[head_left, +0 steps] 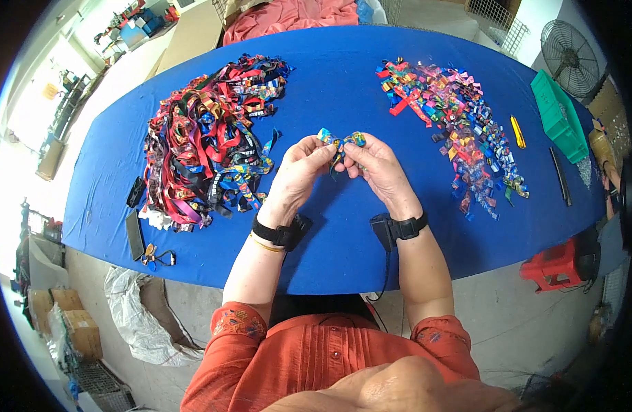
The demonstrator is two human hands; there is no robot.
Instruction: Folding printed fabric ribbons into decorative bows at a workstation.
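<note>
Above the middle of the blue-covered table, my left hand [304, 167] and my right hand [378, 167] face each other with fingertips pinched. Between them is a blue and yellow patterned ribbon [340, 145], looped like a small bow, with a short tail hanging down. Each hand grips one side of it; the fingers partly hide its middle. Over to the left lies a big heap of long ribbons [199, 137] in red, black and blue. A spread of small folded ribbon pieces [460, 123] in many colours covers the right side.
Right of the small pieces lie a yellow cutter [517, 132] and a black rod [560, 177], near a green crate [560, 117]. A dark flat bar [134, 235] and small trinkets [158, 257] lie at the near left. A red stool [556, 268] stands beyond the table's right edge.
</note>
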